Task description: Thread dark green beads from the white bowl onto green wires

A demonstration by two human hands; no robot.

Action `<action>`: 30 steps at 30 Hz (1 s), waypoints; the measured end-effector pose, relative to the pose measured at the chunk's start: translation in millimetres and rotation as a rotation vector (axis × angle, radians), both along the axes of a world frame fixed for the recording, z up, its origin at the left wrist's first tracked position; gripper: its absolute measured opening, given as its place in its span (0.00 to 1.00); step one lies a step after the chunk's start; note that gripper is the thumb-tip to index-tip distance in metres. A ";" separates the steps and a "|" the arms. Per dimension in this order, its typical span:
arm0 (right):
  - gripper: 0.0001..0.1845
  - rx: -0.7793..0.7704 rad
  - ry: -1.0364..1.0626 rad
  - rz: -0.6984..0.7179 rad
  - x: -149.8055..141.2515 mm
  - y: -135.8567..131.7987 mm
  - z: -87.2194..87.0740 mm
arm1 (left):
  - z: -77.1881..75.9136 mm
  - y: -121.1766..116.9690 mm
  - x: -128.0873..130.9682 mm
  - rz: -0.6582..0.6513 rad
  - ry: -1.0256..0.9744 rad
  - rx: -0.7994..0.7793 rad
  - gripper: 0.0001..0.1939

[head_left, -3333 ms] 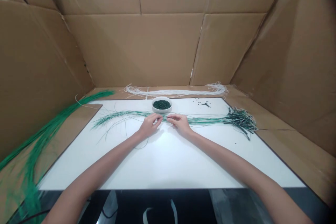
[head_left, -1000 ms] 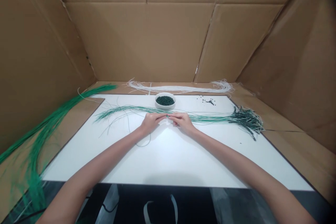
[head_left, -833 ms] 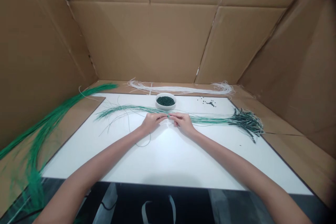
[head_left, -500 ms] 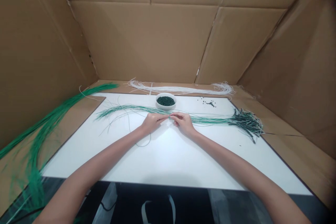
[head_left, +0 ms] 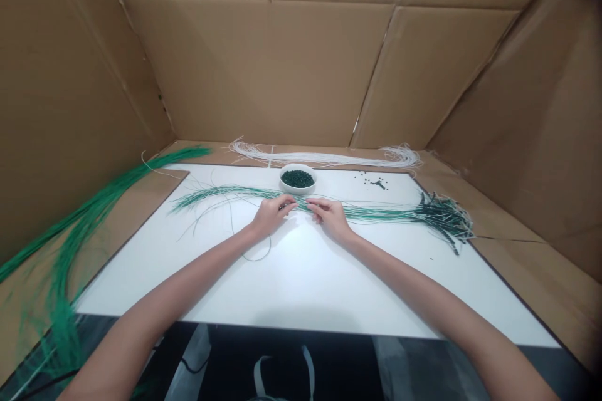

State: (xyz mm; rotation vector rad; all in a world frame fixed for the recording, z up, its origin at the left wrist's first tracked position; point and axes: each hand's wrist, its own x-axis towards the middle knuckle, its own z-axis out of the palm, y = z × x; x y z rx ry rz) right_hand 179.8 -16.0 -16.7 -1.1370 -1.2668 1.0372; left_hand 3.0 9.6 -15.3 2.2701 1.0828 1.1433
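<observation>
My left hand (head_left: 273, 214) is closed in a pinch just below the bowl. My right hand (head_left: 330, 218) pinches too, its fingertips a short gap away from the left ones. Whatever lies between the fingers is too small to make out. A loose thin green strand (head_left: 258, 260) loops out from beneath my left hand and wrist. Behind both hands runs a long bundle of green strands (head_left: 376, 213), its right end thick with dark green beads (head_left: 442, 216). A white bowl (head_left: 298, 190) of small dark green beads (head_left: 298, 179) stands just beyond my fingers.
White strands (head_left: 324, 158) lie along the back edge. Bright green fibres (head_left: 101, 197) drape over the left side. Several loose beads (head_left: 377, 184) are scattered right of the bowl. Cardboard walls (head_left: 263, 69) enclose the white board (head_left: 301, 288) at the back and sides.
My fingertips, which met half a second ago, have come apart. The left hand has drawn slightly left with its fingers more curled; the right has hardly moved.
</observation>
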 end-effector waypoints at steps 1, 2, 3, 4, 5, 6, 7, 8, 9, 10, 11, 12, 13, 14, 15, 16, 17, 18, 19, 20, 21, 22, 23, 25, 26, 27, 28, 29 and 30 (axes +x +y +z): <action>0.17 -0.006 0.007 0.001 0.0 0.0 -0.1 | 0.1 -0.2 0.0 -0.004 -0.002 -0.003 0.10; 0.17 -0.011 0.014 0.004 0.0 -0.1 -0.1 | 0.2 -0.5 0.0 -0.008 -0.002 -0.006 0.10; 0.16 -0.015 0.018 0.006 -0.1 -0.2 0.1 | 0.3 -0.6 0.0 -0.013 -0.001 -0.009 0.10; 0.16 -0.017 0.021 0.009 -0.2 -0.5 0.5 | 0.2 -0.7 0.0 -0.020 0.000 -0.012 0.10; 0.16 -0.019 0.023 0.011 -0.4 -0.8 1.0 | 0.1 -0.7 -0.1 -0.027 0.001 -0.015 0.10; 0.16 -0.019 0.025 0.011 -0.6 -1.1 1.6 | -0.1 -0.6 -0.1 -0.033 0.001 -0.018 0.10; 0.16 -0.019 0.027 0.010 -0.7 -1.5 2.3 | -0.3 -0.5 -0.2 -0.039 0.001 -0.020 0.10; 0.16 -0.018 0.029 0.010 -0.9 -1.8 3.1 | -0.6 -0.3 -0.3 -0.043 0.003 -0.021 0.10; 0.16 -0.016 0.031 0.010 -1.0 -2.2 3.8 | -0.8 -0.2 -0.4 -0.045 0.005 -0.021 0.10; 0.16 -0.015 0.034 0.011 -1.2 -2.5 4.4 | -0.9 -0.1 -0.6 -0.043 0.007 -0.018 0.10; 0.16 -0.014 0.037 0.012 -1.2 -2.8 5.0 | -1.0 -0.1 -0.7 -0.042 0.008 -0.014 0.09; 0.16 -0.012 0.040 0.013 -1.3 -3.1 5.4 | -0.9 -0.2 -0.8 -0.042 0.010 -0.009 0.09; 0.15 -0.009 0.041 0.014 -1.3 -3.2 5.6 | -0.8 -0.3 -0.9 -0.042 0.011 -0.004 0.09; 0.15 -0.006 0.042 0.014 -1.3 -3.3 5.8 | -0.6 -0.5 -1.0 -0.043 0.012 0.001 0.09; 0.15 -0.003 0.040 0.014 -1.3 -3.4 5.8 | -0.4 -0.7 -1.0 -0.045 0.012 0.005 0.09; 0.15 0.000 0.037 0.014 -1.4 -3.4 5.8 | -0.3 -0.8 -0.9 -0.045 0.012 0.009 0.09; 0.15 0.001 0.033 0.015 -1.4 -3.4 5.7 | -0.2 -0.9 -0.8 -0.046 0.013 0.012 0.09; 0.15 0.002 0.028 0.016 -1.6 -3.5 5.7 | -0.1 -0.9 -0.7 -0.046 0.014 0.014 0.10; 0.15 0.002 0.024 0.017 -1.7 -3.6 5.6 | -0.1 -0.8 -0.7 -0.048 0.018 0.015 0.10; 0.15 0.002 0.019 0.019 -1.8 -3.7 5.7 | -0.1 -0.6 -0.7 -0.049 0.022 0.014 0.10; 0.16 0.002 0.015 0.019 -1.9 -3.9 5.8 | -0.2 -0.4 -0.7 -0.049 0.026 0.014 0.10; 0.16 0.001 0.012 0.020 -1.9 -4.0 5.9 | -0.3 -0.3 -0.7 -0.047 0.027 0.015 0.10; 0.16 0.001 0.010 0.021 -1.9 -4.1 6.0 | -0.4 -0.2 -0.7 -0.046 0.029 0.015 0.10; 0.16 -0.001 0.008 0.023 -1.7 -4.1 6.1 | -0.3 -0.2 -0.7 -0.044 0.028 0.015 0.10; 0.16 0.001 0.006 0.025 -1.5 -4.0 6.0 | -0.2 -0.4 -0.6 -0.045 0.028 0.015 0.10; 0.16 0.004 0.005 0.026 -1.4 -3.9 5.8 | 0.1 -0.6 -0.5 -0.047 0.028 0.014 0.10; 0.16 0.009 0.004 0.028 -1.2 -3.8 5.6 | 0.4 -0.8 -0.4 -0.049 0.029 0.014 0.10; 0.16 0.015 0.004 0.029 -1.0 -3.7 5.2 | 0.6 -1.1 -0.3 -0.049 0.029 0.013 0.10; 0.16 0.020 0.005 0.030 -0.8 -3.5 4.8 | 0.9 -1.3 -0.1 -0.046 0.029 0.012 0.10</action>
